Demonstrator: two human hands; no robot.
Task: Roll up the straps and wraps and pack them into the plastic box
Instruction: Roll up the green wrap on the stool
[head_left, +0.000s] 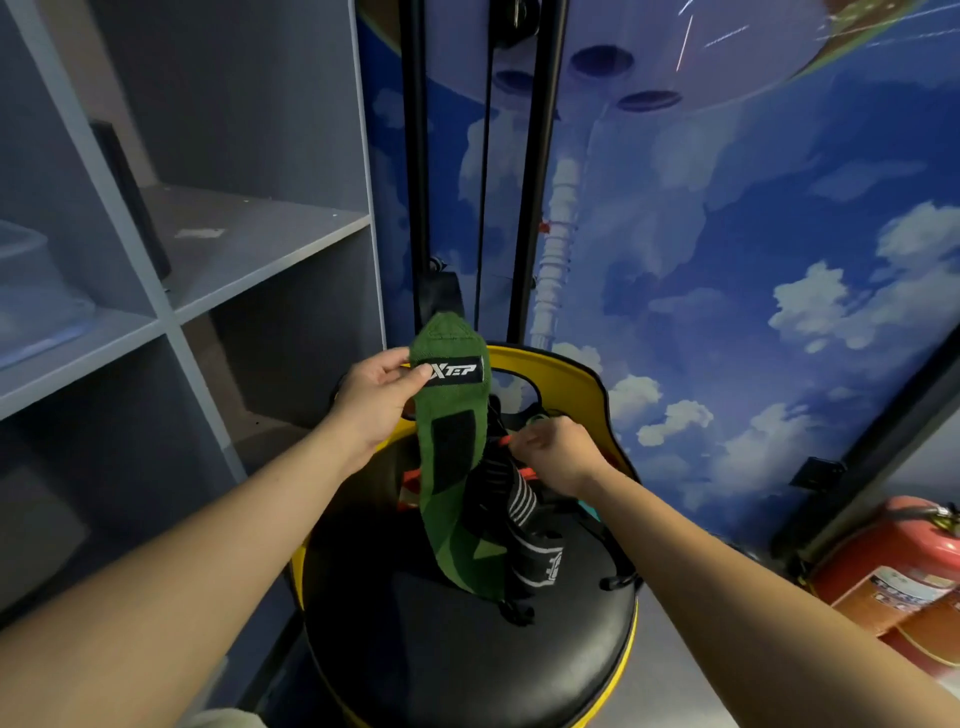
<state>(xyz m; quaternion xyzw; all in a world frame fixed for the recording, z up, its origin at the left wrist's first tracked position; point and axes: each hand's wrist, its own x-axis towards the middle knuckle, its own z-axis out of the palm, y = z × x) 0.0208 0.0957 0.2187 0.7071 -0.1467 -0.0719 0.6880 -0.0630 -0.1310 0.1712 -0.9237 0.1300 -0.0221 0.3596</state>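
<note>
My left hand (378, 400) pinches the top end of a long green wrap (451, 467) with black patches and a white-lettered label, holding it up so it hangs down to the black stool seat (467, 654). My right hand (558, 454) pinches a thin orange strap (505, 441) just right of the green wrap. A black wrap with white stripes (511, 512) lies in a heap on the seat beneath both hands. The plastic box (31, 291) shows only partly, on the shelf at far left.
A grey shelf unit (171, 312) fills the left side. The stool has a yellow backrest (550, 369) and rim. Black poles (540, 171) stand behind it against a blue sky mural. A red fire extinguisher (893, 566) lies low at the right.
</note>
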